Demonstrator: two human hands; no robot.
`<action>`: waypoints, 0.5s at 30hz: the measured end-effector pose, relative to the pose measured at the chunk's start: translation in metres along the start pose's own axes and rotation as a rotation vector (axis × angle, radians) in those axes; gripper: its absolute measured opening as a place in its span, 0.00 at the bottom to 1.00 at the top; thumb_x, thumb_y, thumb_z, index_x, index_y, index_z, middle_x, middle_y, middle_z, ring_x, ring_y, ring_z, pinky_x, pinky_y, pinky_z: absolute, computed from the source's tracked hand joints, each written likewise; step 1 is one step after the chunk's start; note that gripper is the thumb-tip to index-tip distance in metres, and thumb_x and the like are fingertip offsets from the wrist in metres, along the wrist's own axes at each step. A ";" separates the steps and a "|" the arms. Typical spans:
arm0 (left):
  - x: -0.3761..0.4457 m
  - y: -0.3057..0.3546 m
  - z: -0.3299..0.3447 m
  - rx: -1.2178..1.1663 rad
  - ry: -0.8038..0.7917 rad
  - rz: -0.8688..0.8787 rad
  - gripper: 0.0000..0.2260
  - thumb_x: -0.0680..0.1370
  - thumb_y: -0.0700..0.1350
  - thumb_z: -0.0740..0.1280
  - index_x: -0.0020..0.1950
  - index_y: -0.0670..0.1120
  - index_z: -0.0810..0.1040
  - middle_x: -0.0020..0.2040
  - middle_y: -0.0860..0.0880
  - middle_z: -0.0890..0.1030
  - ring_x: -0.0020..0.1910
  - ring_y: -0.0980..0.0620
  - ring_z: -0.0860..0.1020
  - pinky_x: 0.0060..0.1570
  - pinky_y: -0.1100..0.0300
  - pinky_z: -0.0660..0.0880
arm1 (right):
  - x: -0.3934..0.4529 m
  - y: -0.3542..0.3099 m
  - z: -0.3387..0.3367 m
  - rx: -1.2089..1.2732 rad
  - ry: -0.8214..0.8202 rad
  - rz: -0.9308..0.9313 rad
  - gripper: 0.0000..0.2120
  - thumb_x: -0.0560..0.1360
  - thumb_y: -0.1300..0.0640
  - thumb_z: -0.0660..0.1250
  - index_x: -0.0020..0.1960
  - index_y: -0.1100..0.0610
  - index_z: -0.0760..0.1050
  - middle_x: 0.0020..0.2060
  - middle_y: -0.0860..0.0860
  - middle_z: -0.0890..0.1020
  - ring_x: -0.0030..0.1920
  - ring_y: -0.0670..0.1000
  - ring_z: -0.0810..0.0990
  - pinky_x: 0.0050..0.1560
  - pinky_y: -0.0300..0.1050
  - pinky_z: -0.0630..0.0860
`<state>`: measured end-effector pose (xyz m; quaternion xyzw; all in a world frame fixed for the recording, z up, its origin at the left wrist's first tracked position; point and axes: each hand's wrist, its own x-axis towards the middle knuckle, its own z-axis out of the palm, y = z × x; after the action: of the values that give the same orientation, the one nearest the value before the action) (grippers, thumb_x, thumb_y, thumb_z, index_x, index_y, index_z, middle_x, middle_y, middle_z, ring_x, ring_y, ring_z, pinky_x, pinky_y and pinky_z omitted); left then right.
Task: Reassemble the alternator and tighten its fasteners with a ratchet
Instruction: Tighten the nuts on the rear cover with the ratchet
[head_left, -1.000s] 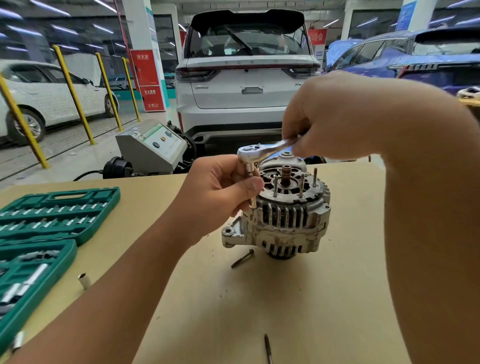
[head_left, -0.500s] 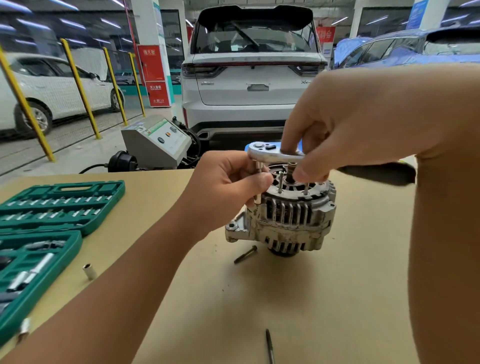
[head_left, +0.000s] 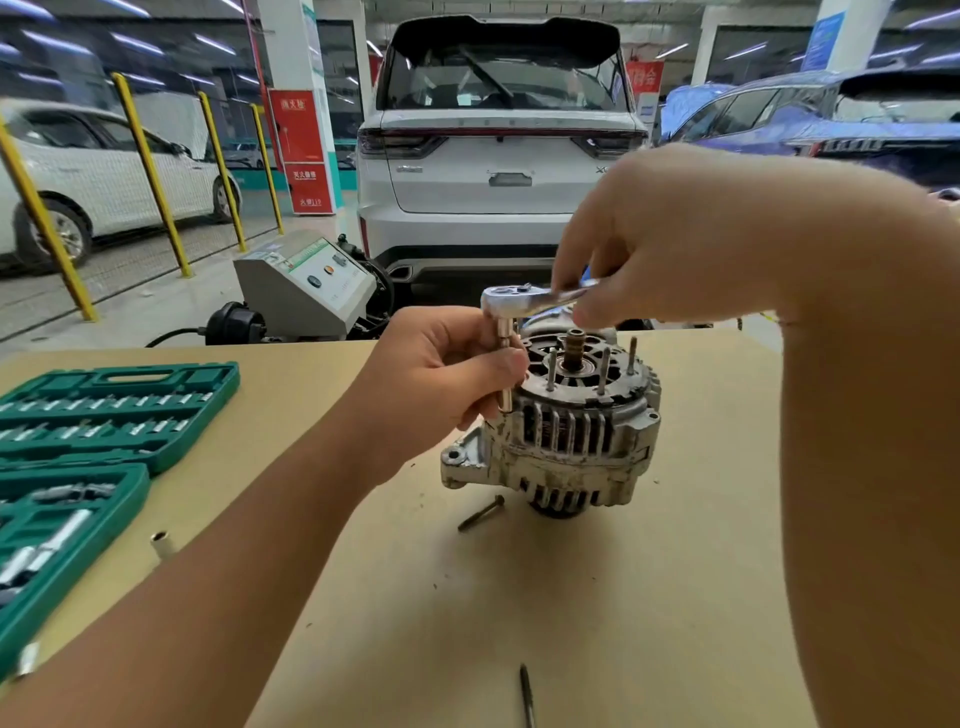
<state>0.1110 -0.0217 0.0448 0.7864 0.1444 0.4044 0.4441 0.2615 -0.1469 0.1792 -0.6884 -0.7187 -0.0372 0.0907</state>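
Your right hand pinches the ratchet handle; your left hand closes its grip on the socket extension at the alternator's nine-o'clock edge.

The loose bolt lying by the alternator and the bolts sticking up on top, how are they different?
The loose bolt lies flat on the table, beside the alternator; the fitted bolts stand upright in its top. The loose bolt shows its whole length; the fitted bolts show only part. Both are thin metal rods.
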 end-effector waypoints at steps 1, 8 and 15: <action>0.000 -0.001 0.003 0.011 0.025 0.005 0.03 0.79 0.36 0.71 0.46 0.39 0.83 0.35 0.39 0.80 0.30 0.51 0.77 0.28 0.61 0.72 | -0.001 0.001 0.001 0.003 -0.064 -0.027 0.09 0.70 0.44 0.74 0.49 0.44 0.83 0.33 0.42 0.84 0.32 0.42 0.81 0.35 0.42 0.73; 0.002 -0.002 -0.002 0.063 0.039 0.017 0.03 0.78 0.38 0.73 0.44 0.43 0.85 0.32 0.45 0.79 0.30 0.49 0.76 0.29 0.59 0.73 | 0.012 0.009 0.009 0.009 0.076 0.016 0.10 0.75 0.56 0.73 0.52 0.42 0.84 0.41 0.41 0.83 0.41 0.45 0.79 0.40 0.44 0.76; 0.003 -0.001 -0.002 0.088 0.075 0.034 0.05 0.77 0.37 0.74 0.44 0.45 0.85 0.33 0.43 0.81 0.30 0.50 0.78 0.28 0.61 0.74 | 0.018 0.008 0.014 -0.043 -0.002 0.010 0.09 0.76 0.56 0.71 0.53 0.45 0.84 0.36 0.45 0.83 0.38 0.45 0.80 0.34 0.41 0.74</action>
<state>0.1111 -0.0181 0.0464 0.7919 0.1651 0.4342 0.3964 0.2680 -0.1261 0.1678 -0.6939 -0.7142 -0.0515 0.0753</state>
